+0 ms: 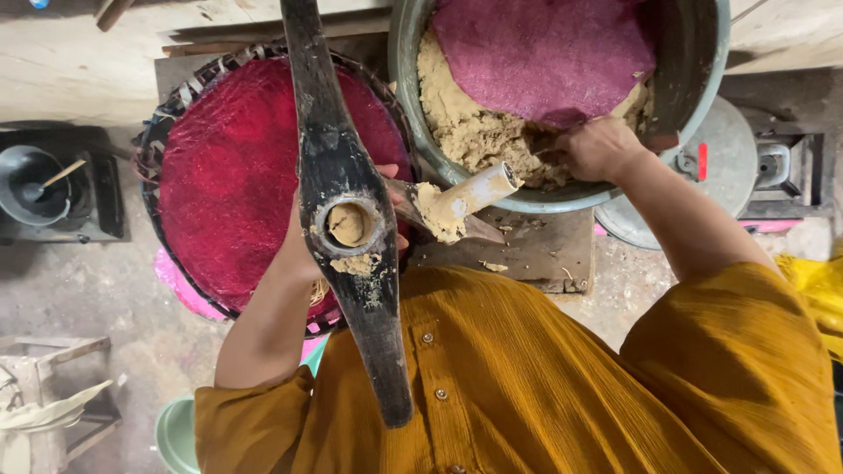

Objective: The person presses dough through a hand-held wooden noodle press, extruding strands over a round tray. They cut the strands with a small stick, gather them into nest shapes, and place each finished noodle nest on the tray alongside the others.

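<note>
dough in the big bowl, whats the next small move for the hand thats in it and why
Probably lift a handful of dough out with the right hand and carry it to the press that the left hand steadies. The right hand is already dug into the dough, and the press cup looks only partly filled.

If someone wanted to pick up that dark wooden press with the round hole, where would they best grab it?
Probably the narrow lower handle of the wooden press, gripped from the side: it tapers slim and is bare, while the wide middle around the dough-filled hole is smeared, with the left hand behind it.
</note>
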Demonstrator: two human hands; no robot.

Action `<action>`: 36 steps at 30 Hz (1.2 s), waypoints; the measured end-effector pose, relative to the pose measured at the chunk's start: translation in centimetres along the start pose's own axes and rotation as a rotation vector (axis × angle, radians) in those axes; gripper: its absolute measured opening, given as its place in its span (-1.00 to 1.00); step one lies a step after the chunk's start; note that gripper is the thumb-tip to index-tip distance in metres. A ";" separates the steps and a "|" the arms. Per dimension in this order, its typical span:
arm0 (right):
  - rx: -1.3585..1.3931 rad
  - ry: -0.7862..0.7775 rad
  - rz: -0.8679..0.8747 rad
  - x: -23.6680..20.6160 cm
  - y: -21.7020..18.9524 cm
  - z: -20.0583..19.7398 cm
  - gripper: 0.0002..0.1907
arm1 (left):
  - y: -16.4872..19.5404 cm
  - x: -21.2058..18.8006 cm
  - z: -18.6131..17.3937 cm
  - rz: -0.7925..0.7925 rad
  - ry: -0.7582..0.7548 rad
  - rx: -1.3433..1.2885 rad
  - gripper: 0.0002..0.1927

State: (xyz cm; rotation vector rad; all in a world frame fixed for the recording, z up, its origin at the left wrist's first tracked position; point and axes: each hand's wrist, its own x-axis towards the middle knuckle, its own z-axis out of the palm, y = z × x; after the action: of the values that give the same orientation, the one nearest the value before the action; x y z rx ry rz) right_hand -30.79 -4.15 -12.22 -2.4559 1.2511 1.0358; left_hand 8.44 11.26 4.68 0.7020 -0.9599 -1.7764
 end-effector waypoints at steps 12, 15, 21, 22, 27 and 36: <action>0.390 -0.097 -0.040 -3.1 -0.4 -1.0 -0.48 | -0.2 0.5 0.8 0.020 -0.016 -0.019 -0.34; 0.506 -0.020 -0.090 -5.3 1.9 -1.9 -0.54 | 0.0 0.3 0.8 0.076 -0.032 0.132 -0.40; 0.709 -0.083 0.028 -12.7 7.4 -5.3 -0.50 | -0.1 0.8 0.8 0.092 0.085 0.793 -0.51; 0.712 -0.022 -0.034 -13.9 8.2 -6.3 -0.50 | -0.2 1.4 1.0 0.147 0.073 0.933 -0.48; 0.758 0.234 -0.305 -19.4 9.5 -12.6 -0.55 | -2.1 6.3 3.0 0.152 -0.092 1.520 -0.67; -0.117 0.365 0.078 -25.6 0.3 -24.0 -0.58 | -2.7 8.2 5.1 0.098 -0.031 1.412 -0.57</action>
State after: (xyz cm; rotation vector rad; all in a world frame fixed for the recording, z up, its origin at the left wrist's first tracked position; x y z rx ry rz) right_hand -29.30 0.88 22.49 -2.7993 1.4345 0.7150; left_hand 0.10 5.77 4.72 1.4007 -2.2052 -0.7818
